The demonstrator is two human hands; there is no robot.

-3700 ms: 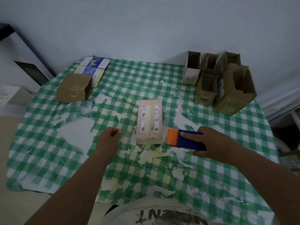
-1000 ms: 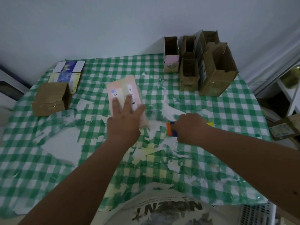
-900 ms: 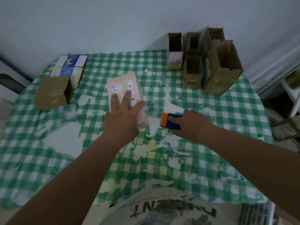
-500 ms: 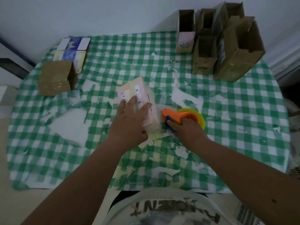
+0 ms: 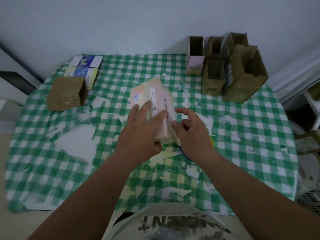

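A pale pink box [image 5: 156, 94] with white barcode labels stands tilted near the middle of the green checked table [image 5: 242, 135]. My left hand [image 5: 142, 130] grips its near end, fingers over the top and thumb underneath. Just to the right, my right hand [image 5: 190, 130] hovers at the box's side, fingers loosely curled and holding nothing. Beneath that hand only a blue and yellow-green edge of the tape dispenser [image 5: 211, 141] shows on the table.
Several open brown cartons [image 5: 242, 75] and a pink-fronted one [image 5: 194, 64] stand at the back right. A taped brown box [image 5: 66, 93] lies at the left with flat printed boxes [image 5: 83, 66] behind it. The tablecloth is torn in white patches.
My right hand has let go of the orange and blue tape dispenser and risen beside the box. My left hand has tipped and lifted the pink box.
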